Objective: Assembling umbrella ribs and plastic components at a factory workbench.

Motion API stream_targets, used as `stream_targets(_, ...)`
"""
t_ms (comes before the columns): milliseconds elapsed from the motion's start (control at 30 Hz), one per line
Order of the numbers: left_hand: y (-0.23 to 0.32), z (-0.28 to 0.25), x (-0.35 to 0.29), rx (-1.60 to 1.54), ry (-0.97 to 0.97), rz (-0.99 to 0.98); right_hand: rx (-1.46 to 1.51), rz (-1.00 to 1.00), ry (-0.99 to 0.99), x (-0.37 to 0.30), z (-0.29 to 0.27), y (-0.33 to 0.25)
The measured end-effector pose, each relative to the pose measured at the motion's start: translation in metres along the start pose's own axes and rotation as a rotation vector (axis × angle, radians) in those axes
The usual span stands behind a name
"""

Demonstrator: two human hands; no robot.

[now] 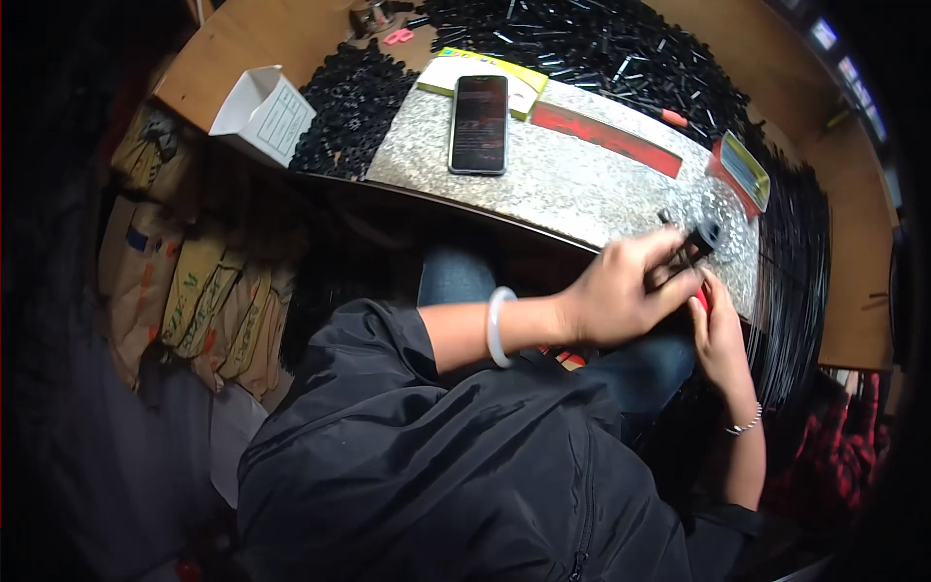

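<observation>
Jacket cloth (427, 456), black, fills the near side and is cut off at the lower edge. Beyond it, the right hand (720, 335) pinches a red thing (702, 298), mostly covered by the fingers, so its shape cannot be told. The left hand (621, 291), blurred, curls around a black tubular part (711, 233) at the near right of the speckled tabletop (553, 194); whether part and red thing touch is hidden. Farther left, a phone (479, 126), its screen illegible, overlaps a flat box (529, 87). Farthest, a heap of black pieces (582, 48) runs out of view.
</observation>
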State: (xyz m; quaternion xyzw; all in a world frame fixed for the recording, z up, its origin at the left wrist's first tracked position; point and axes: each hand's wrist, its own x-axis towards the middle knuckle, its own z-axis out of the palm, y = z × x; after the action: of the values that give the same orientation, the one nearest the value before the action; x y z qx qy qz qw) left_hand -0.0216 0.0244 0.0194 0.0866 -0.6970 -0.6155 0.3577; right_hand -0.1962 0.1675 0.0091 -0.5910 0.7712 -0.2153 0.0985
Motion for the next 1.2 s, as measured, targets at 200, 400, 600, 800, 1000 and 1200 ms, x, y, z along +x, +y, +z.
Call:
stream_targets(200, -0.149, 0.022, -0.112, 0.156, 0.029, 0.01, -0.594, 0.011, 0.188, 0.027, 0.052, 0.015)
stream_targets(400, -0.063, -0.028, -0.034, 0.376, 0.36, 0.383, -0.615, -0.137, 0.337, 0.041, 0.055, -0.008)
stream_targets(600, 0.083, -0.193, -0.075, 0.432, 0.773, -0.178, -0.374, -0.174, 0.366, 0.015, 0.036, -0.018)
stream_targets(800, -0.053, -0.199, -0.325, 0.789, 0.684, -0.654, -0.322, -0.059, 0.312, 0.001, 0.04, 0.031)
stream_targets(1000, -0.132, -0.139, -0.488, 0.964, 0.572, -1.04, -0.29, 0.012, 0.276, -0.006, 0.041, 0.012)
stream_targets(1200, -0.202, -0.141, -0.514, 0.597, 0.314, -1.55, -0.23, 0.095, 0.206, -0.011, 0.052, 0.001)
